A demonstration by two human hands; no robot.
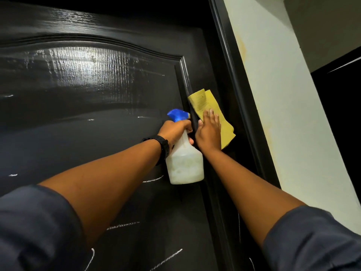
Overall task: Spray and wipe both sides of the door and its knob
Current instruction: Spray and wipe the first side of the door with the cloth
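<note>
A glossy black panelled door fills the left and middle of the head view, wet and shiny on its upper panel. My left hand grips the neck of a white spray bottle with a blue trigger head, held close to the door. My right hand lies flat with fingers spread, pressing a yellow cloth against the door's right stile beside the raised panel moulding. A black watch sits on my left wrist. The knob is out of view.
The black door frame runs diagonally to the right of the cloth. Beyond it is a pale wall with yellowish stains. A dark opening lies at the far right. White scratch marks dot the lower door.
</note>
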